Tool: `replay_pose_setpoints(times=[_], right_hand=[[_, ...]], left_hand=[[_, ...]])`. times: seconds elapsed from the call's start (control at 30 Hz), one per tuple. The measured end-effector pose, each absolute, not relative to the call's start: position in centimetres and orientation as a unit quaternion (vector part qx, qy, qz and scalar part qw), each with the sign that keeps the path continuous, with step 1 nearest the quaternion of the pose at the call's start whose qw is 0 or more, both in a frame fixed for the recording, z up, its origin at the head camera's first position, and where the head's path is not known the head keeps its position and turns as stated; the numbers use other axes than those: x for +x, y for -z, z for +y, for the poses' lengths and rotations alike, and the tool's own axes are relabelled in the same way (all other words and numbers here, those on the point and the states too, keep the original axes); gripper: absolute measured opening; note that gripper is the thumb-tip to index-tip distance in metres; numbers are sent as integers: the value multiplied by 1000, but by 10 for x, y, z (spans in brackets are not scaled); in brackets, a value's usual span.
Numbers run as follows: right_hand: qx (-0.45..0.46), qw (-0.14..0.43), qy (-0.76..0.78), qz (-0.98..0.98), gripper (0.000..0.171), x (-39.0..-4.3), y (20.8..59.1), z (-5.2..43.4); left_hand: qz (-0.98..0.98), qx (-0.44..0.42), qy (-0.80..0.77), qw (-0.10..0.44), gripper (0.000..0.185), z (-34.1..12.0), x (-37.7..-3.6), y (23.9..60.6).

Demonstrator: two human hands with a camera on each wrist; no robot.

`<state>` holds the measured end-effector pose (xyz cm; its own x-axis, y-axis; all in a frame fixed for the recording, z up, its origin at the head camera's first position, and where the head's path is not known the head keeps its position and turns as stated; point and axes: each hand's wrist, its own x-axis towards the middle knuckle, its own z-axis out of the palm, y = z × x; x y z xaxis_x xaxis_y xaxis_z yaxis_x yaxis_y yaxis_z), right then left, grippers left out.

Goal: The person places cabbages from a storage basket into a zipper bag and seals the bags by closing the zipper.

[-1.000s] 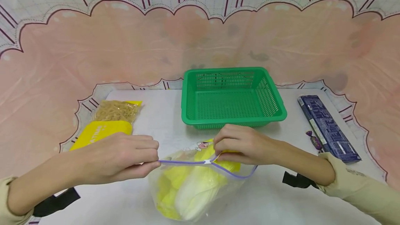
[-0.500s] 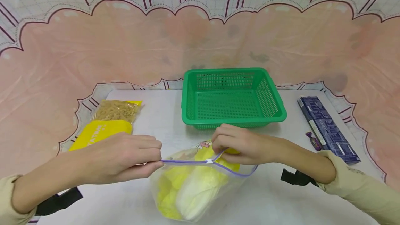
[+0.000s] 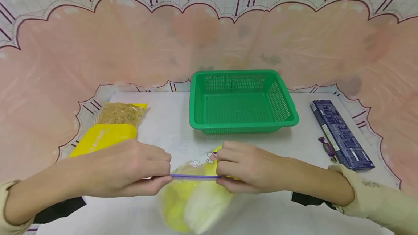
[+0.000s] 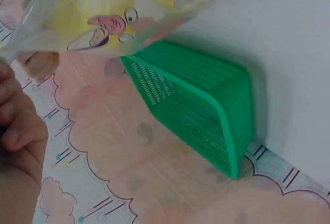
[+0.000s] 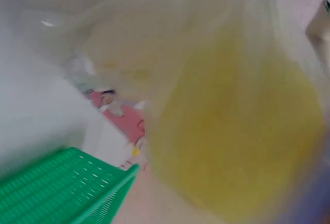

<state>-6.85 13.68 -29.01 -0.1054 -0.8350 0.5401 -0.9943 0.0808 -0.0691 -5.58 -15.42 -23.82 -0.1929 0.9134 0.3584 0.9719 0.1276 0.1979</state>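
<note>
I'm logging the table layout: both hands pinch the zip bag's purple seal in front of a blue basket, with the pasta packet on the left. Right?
Only the colour is wrong: the basket is green, as the head view shows. Both the left hand and right hand do pinch the zip bag seal, pasta packet at left.

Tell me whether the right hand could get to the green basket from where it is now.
Probably yes: the green basket stands just beyond the right hand, with bare table between. But that hand pinches the zip bag, so it must let go first.
</note>
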Motion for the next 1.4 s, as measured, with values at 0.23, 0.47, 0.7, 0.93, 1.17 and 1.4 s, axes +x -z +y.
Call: replay_pose_setpoints(times=[0.23, 0.47, 0.7, 0.93, 1.17, 1.4], right_hand=[[656, 195, -170, -709, 16, -71, 288, 137], [597, 207, -173, -755, 15, -78, 296, 134], [552, 202, -212, -781, 23, -78, 318, 130], [531, 205, -297, -767, 32, -85, 326, 127], [534, 170, -330, -760, 29, -85, 326, 124], [537, 144, -316, -769, 27, -87, 320, 122]], left_hand=[[-732, -649, 194, 68, 17, -156, -55, 237], [-747, -617, 218, 121, 20, -153, -58, 233], [-765, -575, 211, 201, 22, -141, -57, 235], [-781, -499, 292, 236, 32, -135, -56, 245], [-818, -433, 330, 188, 12, -137, -51, 255], [-833, -400, 341, 173, 13, -138, -51, 261]])
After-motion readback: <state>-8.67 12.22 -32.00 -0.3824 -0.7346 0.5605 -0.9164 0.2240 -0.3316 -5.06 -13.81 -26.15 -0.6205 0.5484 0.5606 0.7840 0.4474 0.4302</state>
